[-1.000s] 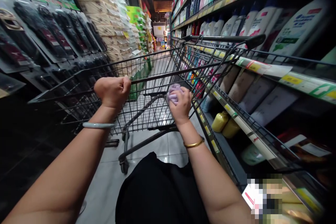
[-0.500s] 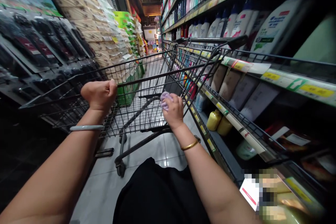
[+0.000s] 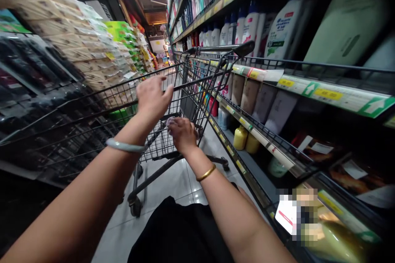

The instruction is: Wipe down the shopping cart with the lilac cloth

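A black wire shopping cart [image 3: 92,102] stands in front of me in a shop aisle. My left hand [image 3: 152,98] hovers at the cart's rear top bar with fingers spread, off the bar or just touching it. A pale green bangle sits on that wrist. My right hand [image 3: 182,132] is lower, closed around a small lilac cloth [image 3: 170,121] against the cart's rear wire wall. A gold bangle is on the right wrist.
Shelves on the right [image 3: 308,86] hold white bottles [image 3: 279,28], yellow bottles [image 3: 242,137] low down and price tags along the rails. Stacked packs [image 3: 86,53] and hanging dark items line the left. Grey tiled floor [image 3: 173,181] runs down the aisle.
My left hand has let go of the cart's bar and opened, shifting to the right. The right hand stays closed on the lilac cloth. The view has swung left.
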The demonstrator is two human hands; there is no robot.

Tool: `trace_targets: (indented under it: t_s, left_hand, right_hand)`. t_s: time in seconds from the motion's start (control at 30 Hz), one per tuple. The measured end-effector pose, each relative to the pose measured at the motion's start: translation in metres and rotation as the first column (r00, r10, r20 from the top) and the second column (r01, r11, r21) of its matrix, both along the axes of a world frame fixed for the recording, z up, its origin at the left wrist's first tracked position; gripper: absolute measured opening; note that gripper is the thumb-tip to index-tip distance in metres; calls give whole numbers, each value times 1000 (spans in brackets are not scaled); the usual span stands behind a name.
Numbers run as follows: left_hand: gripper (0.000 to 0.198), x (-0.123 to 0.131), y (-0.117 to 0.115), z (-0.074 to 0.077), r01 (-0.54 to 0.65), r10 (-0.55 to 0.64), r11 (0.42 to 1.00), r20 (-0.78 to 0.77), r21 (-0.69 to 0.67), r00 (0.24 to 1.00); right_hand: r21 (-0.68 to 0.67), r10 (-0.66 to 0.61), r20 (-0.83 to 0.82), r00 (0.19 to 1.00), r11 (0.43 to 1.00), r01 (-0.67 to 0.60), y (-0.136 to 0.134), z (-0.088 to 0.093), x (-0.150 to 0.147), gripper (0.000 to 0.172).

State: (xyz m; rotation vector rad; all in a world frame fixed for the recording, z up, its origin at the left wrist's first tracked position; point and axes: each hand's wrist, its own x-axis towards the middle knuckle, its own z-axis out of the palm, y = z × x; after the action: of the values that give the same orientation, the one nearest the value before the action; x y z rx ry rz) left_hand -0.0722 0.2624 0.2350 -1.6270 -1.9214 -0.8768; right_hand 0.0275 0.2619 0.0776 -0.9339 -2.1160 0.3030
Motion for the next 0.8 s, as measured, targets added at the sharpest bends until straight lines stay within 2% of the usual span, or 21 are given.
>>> trace_targets:
  t_s: [0.07,0.13,0.23,0.3,0.37,0.43,0.6,0.7,0.73,0.8]
  left_hand:
    - [40,30,25,0,55,-55,997,3,-55,999]
    - [36,48,40,-5,50,-53,988,-12,-146,999]
    - [38,56,46,-16,31,-35,997,-63,-68,997]
    - [42,53,44,-21,29,-30,999,-78,-15,996]
    - [44,48,42,-24,28,-28,1000,-85,3,996]
    - [45,43,40,-25,27,-26,1000,-94,11,995]
    - [44,32,31,-28,18,-9,997,-119,73,993]
    - [42,27,23,-32,-8,24,991,-121,136,992]
    - [42,26,20,-34,-15,34,987,-119,158,992]
    - [42,23,13,-36,-24,47,981,-115,192,992]
  right_hand:
    - [-12,-55,-48,997,998,55,9,7,7,34]
    - [-15,-160,-118,980,987,159,19,14,18,35]
    - [-18,-276,-170,946,961,277,27,15,29,37]
    - [-3,-225,-117,967,974,226,26,8,29,35]
    - [15,-99,-24,995,995,100,24,1,26,33]
    - [6,-25,27,999,1000,25,22,-1,26,31]
    - [67,-112,-73,991,991,117,22,13,39,34]
    - [120,-153,-107,982,979,165,12,15,34,38]
    - [132,-149,-91,985,978,160,6,13,29,38]
    - [160,-74,2,997,984,73,-5,4,16,36]
